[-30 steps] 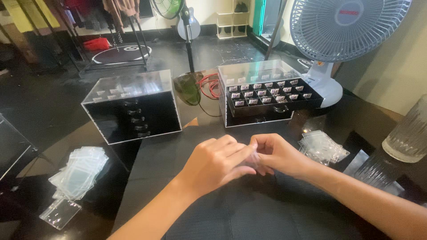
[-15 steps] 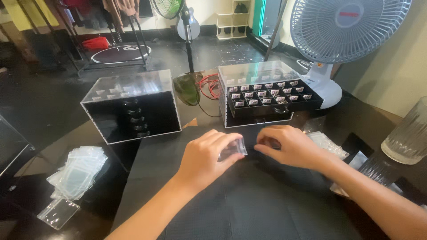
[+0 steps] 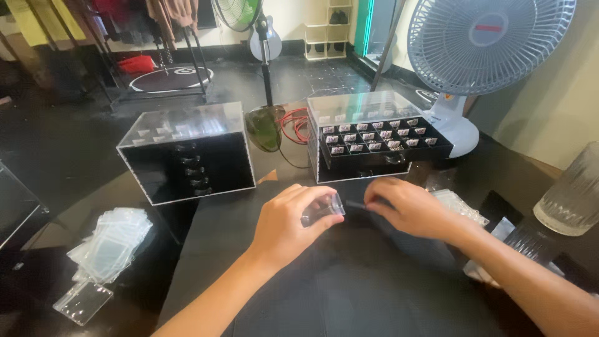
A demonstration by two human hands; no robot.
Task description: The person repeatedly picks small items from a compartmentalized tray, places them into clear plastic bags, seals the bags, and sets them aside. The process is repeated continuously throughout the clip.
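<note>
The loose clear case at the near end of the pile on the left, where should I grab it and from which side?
Pinch the clear case by its near long edge, coming from above on the near side. It lies flat and apart from the pile, so that edge is free; its far edge faces the stack.

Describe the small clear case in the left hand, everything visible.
The small clear case looks like transparent hard plastic, flat and roughly rectangular, with glinting edges. The left hand pinches it between thumb and fingertips, tilted, just above the dark mat, in front of the drawer box. The right hand is close beside it, apparently not touching. Contents cannot be made out.
</note>
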